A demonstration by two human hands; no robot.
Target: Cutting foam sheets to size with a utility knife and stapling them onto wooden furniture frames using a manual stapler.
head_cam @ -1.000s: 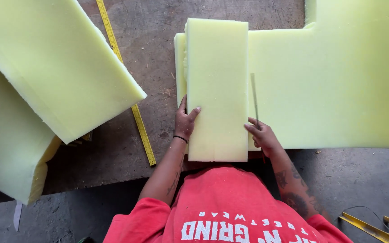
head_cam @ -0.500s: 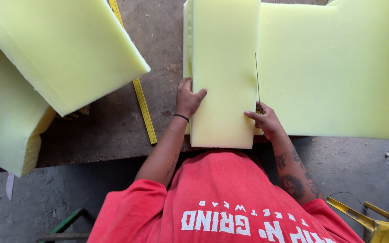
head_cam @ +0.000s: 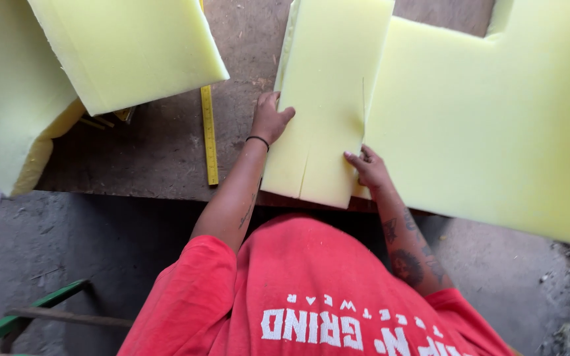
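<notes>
A: The foam strip (head_cam: 328, 99) lies on the worktop (head_cam: 159, 158), directly in front of the person, with its near end reaching over the worktop's near edge. Both hands are on it.

B: How do the hands hold it?

A: The left hand (head_cam: 270, 118) rests on the left edge of the strip, with the thumb on top and the other fingers bent around the side, so it is closed on the foam. The right hand (head_cam: 367, 168) is at the right edge, near the lower corner. Its fingers (head_cam: 354, 158) are curled together against the strip; if they pinch some small tool, I cannot tell.

B: How far is the work, in your opinion?

A: There is a short slit at the near end of the strip, and a thin straight line runs up the strip just above the right hand. So I judge that some cutting is done, but the strip is still in one piece. It seems to lie on another layer of the same shape, which shows at its left edge.

B: And further away?

A: To the right, touching the strip, lies a large foam sheet (head_cam: 489, 125) with a piece already cut out of its far corner. To the left lies a yellow measuring tape (head_cam: 210, 135), flat on the worktop, and beyond it thick foam blocks (head_cam: 100, 53) are stacked, well apart from the hands.
</notes>
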